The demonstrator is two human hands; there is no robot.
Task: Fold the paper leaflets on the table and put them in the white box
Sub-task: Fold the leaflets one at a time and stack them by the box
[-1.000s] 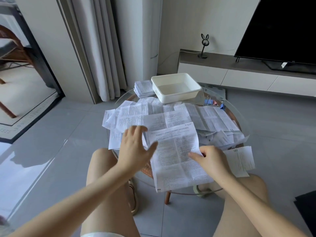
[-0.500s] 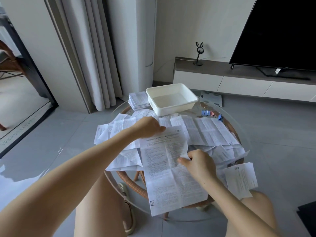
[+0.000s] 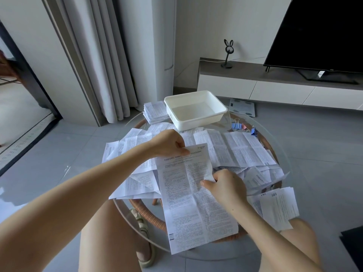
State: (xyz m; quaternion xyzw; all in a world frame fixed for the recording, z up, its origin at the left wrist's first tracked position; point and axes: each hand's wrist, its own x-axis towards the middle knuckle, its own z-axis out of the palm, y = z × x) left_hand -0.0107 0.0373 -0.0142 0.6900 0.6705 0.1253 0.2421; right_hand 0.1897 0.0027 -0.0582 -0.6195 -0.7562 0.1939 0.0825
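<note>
One white box point(image 3: 198, 122), one stack of folded leaflets point(image 3: 155, 111), one held leaflet point(image 3: 188, 209), many loose leaflets point(image 3: 243, 152), one television point(image 3: 324, 32).

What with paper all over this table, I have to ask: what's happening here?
A person seated at a round glass table is working on one large unfolded leaflet. The left hand pinches its top edge and the right hand pinches its right edge. Many loose leaflets lie spread across the table. The white box at the far side looks empty, with a stack of folded leaflets beside it.
</note>
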